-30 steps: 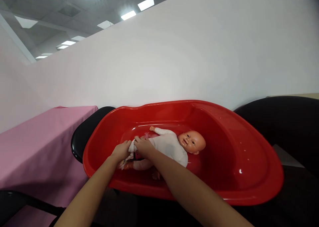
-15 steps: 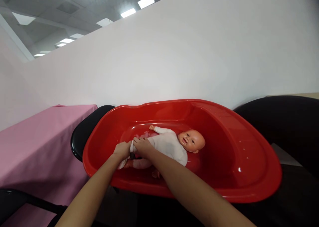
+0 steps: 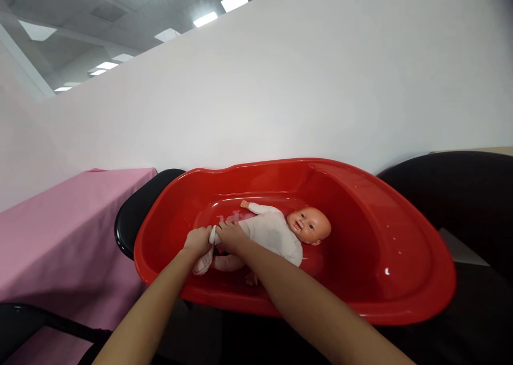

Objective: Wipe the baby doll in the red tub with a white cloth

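A baby doll (image 3: 272, 231) in a white long-sleeved top lies on its back in a red baby bathtub (image 3: 409, 301), head to the right and legs to the left. My left hand (image 3: 198, 241) is closed on a white cloth (image 3: 203, 264) by the doll's feet, and part of it hangs below my fingers. Right beside it, my right hand (image 3: 230, 235) is closed over the doll's raised leg and the same cloth. Whether the cloth is a garment of the doll I cannot tell. One doll leg (image 3: 228, 262) lies lower, partly behind my right forearm.
Black chair seats stand under the tub, at its left (image 3: 138, 207) and right (image 3: 465, 194). A pink-covered table (image 3: 80, 199) is to the left. Behind the tub rises a white wall (image 3: 280, 87). A black armrest (image 3: 52, 322) is at lower left.
The white cloth below my left hand hangs fuller and slightly further right, covering more of the doll's lower foot. Both hands stay nearly in place; the doll's body has hardly moved.
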`<move>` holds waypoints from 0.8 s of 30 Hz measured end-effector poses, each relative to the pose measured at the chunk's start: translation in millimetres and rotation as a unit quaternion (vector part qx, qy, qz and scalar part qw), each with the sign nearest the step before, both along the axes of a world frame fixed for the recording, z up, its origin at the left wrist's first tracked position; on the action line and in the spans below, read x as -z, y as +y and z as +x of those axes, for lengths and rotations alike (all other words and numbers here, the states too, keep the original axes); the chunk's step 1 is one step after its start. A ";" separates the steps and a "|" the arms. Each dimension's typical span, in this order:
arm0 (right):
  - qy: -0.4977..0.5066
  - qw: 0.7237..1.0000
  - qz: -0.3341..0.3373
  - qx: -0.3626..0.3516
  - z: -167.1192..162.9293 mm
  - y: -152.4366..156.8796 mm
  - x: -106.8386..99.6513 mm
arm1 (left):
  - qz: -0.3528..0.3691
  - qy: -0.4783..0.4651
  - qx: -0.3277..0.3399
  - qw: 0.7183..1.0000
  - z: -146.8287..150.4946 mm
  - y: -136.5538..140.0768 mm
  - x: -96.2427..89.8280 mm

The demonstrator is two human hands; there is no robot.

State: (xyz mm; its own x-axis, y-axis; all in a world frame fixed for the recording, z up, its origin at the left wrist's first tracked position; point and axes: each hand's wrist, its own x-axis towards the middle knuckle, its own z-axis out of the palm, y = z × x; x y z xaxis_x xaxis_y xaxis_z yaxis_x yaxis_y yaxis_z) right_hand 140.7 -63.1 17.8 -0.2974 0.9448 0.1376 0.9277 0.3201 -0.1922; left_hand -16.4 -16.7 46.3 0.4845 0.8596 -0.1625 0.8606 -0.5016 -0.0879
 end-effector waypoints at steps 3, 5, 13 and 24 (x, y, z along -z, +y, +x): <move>0.011 0.999 -0.017 0.034 -1.0 3.0 1.3 | 0.024 -0.011 0.039 0.999 -1.9 0.9 -2.6; 0.015 0.998 -0.026 0.046 -0.5 3.6 1.2 | 0.023 -0.015 0.065 0.998 -3.1 1.6 -2.3; 0.008 0.999 -0.030 0.018 0.9 -2.9 -6.6 | 0.002 -0.014 0.077 0.997 -0.2 0.6 4.2; 0.012 0.998 -0.030 0.045 0.7 -0.1 -1.8 | -0.021 -0.008 0.032 0.999 3.1 1.5 2.9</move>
State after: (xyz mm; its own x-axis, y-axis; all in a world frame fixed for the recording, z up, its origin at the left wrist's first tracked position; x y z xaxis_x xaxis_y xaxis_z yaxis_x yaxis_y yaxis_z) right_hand 141.4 -63.2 19.6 -0.2078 0.9743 0.0866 0.9473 0.2225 -0.2304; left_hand -13.3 -15.2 43.4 0.5414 0.8194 -0.1885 0.8276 -0.5588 -0.0522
